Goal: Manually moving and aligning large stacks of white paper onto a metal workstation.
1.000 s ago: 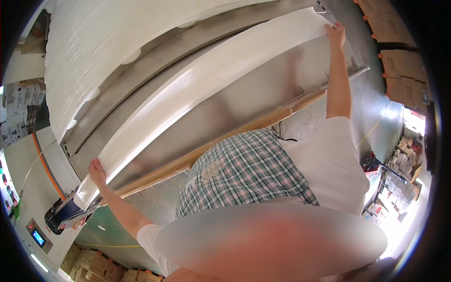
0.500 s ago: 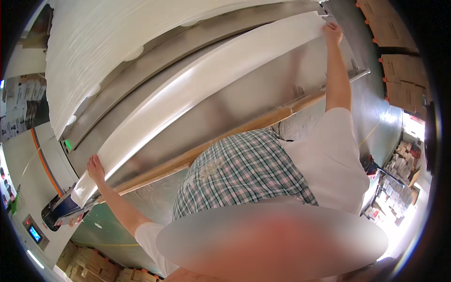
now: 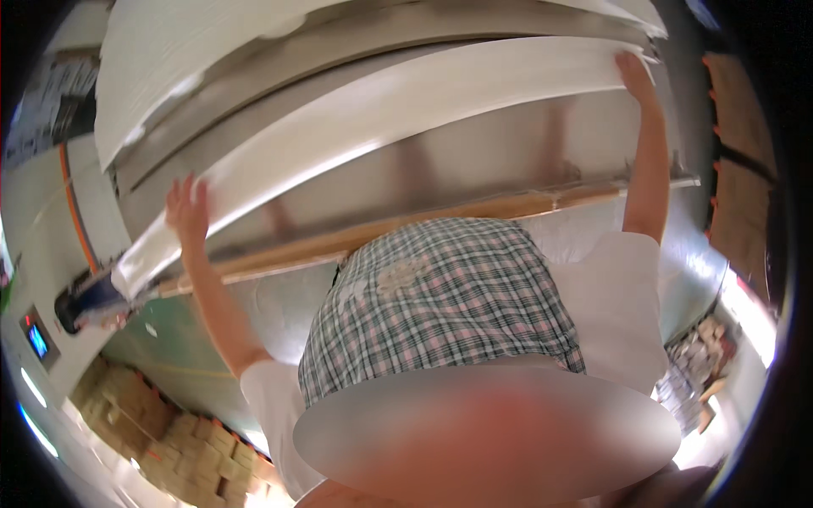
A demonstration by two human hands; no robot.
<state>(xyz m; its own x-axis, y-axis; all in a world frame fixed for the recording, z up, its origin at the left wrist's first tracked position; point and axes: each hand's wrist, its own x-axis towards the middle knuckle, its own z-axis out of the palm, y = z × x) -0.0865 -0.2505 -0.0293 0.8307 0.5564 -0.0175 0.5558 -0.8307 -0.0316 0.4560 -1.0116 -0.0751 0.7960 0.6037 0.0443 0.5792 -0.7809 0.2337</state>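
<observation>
A long white strip of smooth, glossy sheet lies across a grey metal table, bowed by the lens. My left hand is at the strip's left part, fingers spread and slightly blurred, so it is open. Over at the strip's far right end, my right hand has its fingers close together at the sheet's edge and appears closed on it. Both arms are stretched wide apart. The underside of the right fingers is hidden.
Beyond a raised metal bar lies a broad white sheet stack or roll. A brown edge strip runs along the table's near side. A dark blue-ended part and a small lit screen are left; cartons stand right.
My view has shifted. The left hand has moved up along the strip and its fingers have spread. The right hand remains at the strip's right end, its fingers now straighter.
</observation>
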